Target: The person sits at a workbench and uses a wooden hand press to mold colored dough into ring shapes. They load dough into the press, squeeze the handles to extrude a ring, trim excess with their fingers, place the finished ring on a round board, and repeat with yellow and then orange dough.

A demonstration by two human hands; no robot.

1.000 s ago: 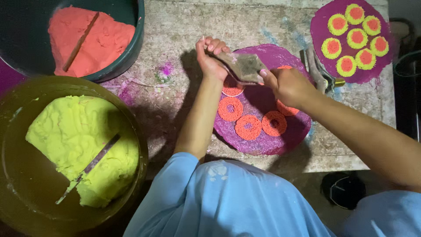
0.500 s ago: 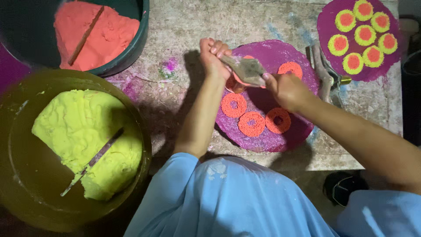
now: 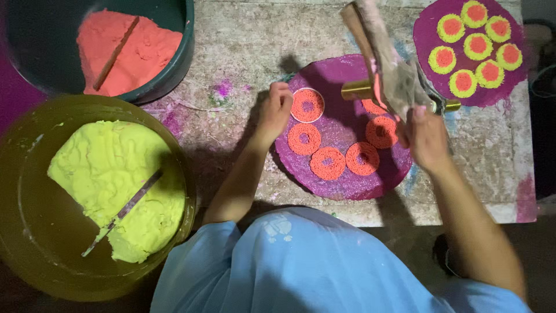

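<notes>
orange ring — grainy, round, at left hand

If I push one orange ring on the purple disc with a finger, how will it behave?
The orange ring looks grainy and crumbly, like pressed wet powder, so it would probably break or smear rather than slide whole. It lies flat on the purple disc, so rolling or tipping seems unlikely. It appears thin, so probably light.

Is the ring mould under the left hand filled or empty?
Filled. The ring mould on the purple disc is packed with orange paste around a small purple centre, and the left hand touches its rim.
</notes>
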